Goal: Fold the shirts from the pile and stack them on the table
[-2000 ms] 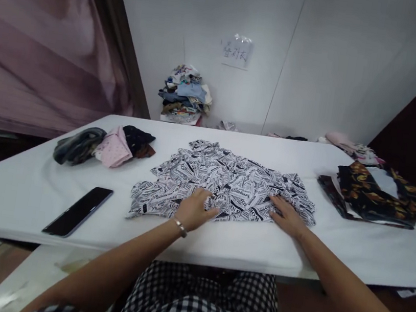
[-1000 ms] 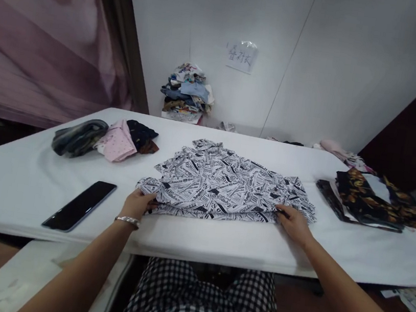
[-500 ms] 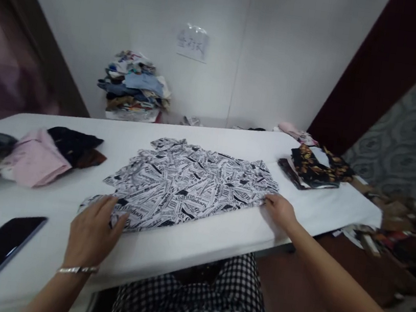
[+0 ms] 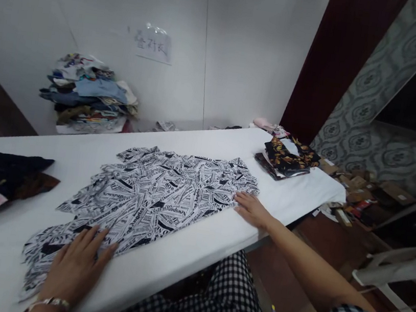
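Head view: left hand [image 4: 74, 266] flat, fingers spread, pressing near-left corner of newsprint shirt [image 4: 155, 197]. Right hand [image 4: 250, 209] flat, open, on shirt's right edge. Shirt spread mid-table [image 4: 186, 256]. Beyond: floral garment [image 4: 287, 158], clothes pile [image 4: 87, 93].

Left hand [image 4: 74, 266] lies flat, palm down, fingers spread, near left. Right hand [image 4: 250, 209] flat, palm down, arm extended to the right.
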{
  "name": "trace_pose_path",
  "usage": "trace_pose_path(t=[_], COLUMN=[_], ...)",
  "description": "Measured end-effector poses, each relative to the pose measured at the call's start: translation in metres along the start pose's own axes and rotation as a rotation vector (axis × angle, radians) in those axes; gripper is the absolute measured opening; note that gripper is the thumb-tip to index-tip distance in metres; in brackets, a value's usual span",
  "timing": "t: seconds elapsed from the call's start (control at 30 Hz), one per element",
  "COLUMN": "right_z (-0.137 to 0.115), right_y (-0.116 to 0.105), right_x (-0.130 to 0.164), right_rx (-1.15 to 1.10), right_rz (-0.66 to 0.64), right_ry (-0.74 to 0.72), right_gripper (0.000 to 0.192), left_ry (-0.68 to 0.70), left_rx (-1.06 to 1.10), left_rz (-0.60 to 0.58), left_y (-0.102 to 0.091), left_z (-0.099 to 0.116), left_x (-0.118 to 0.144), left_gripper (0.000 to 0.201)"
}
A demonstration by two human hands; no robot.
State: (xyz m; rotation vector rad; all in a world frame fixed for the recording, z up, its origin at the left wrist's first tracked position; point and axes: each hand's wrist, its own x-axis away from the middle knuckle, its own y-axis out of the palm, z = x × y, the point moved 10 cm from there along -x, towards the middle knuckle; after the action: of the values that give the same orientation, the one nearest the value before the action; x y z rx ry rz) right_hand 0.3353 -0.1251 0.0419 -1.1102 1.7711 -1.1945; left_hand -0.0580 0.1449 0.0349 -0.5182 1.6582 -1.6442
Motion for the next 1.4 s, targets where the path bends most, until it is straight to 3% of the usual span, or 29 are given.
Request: trace_pose_path(t=[0.13,0.3,0.5,0.83,0.93,1.1,1.23,1.33,1.4], right_z=[0.019,0.025,0.034,0.054,0.036,-0.044,-0.097,-0.109,-0.107], right_y=[-0.008,-0.014,-0.005,0.0,-0.013,-0.019,0.009,0.044,0.061], right_x=[0.001,0.002,0.002,0.005,-0.008,-0.053,-0.087,-0.096,-0.096], right_rx=[0.024,0.057,0.051,-0.018,-0.056,-0.103,-0.054,0.026,0.071], right_rz=[0.087,0.14,0.135,0.177,0.235,0.209,0.038,-0.101,-0.127], right_ry=[0.078,0.052,0.049,0.105,0.1,-0.057,-0.16,-0.221,-0.246], right_gripper=[0.054,0.057,0.053,0.055,0.053,0.054,0.061,0.063,0.063], left_ry=[0.031,0.09,-0.028,-0.063,-0.076,-0.096,-0.159,-0.141,-0.086], left_rx=[-0.111,-0.147,-0.102,-0.005,0.018,0.108,0.216,0.242,0.23], left_rz=[-0.066,-0.077,-0.05,-0.04,-0.037,-0.009,0.047,0.124,0.133], left_y=[0.006,0.005,-0.009,-0.014,-0.015,-0.012,-0.024,-0.05,-0.064], left_z=[0.001,0.006,0.011,0.017,0.018,0.015,-0.001,-0.007,-0.003], left_x=[0.001,0.003,0.005,0.013,0.015,0.017,0.011,-0.015,-0.049], left_gripper=[0.055,0.046,0.057,0.052,0.051,0.049,0.046,0.046,0.046])
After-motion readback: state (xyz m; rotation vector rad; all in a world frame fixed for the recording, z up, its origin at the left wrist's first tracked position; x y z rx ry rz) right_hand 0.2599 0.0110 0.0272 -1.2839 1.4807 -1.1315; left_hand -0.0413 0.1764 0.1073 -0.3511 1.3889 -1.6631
